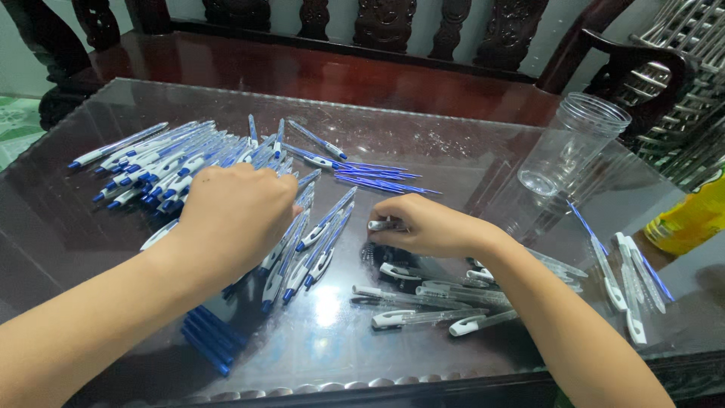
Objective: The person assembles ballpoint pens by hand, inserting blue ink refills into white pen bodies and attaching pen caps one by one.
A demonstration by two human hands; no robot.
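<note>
The right hand (427,225) is closed on a white pen piece (377,224); the left hand (238,215) is curled — apparently pinching — over the blue pens (302,257) at nine o'clock. Pens could be swept off the glass surface (453,151) by a forearm.

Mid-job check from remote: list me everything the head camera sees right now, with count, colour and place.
assembled pens: many, blue and white, heaped at far left of the table
empty pen barrels: several, clear with white clips, near centre-right
blue refills: a handful, blue, loose at far centre
refill bundle: one stack, dark blue, near edge under the left forearm
loose pen parts: a few, white and blue, right side
plastic jar: one, clear, empty, upright at far right
yellow pack: one, yellow, right edge, partly cut off
glass-topped table: one, dark wood
wooden bench: one, dark red-brown, behind the table
left hand: over the pen heap
right hand: pinching a white pen piece
</note>
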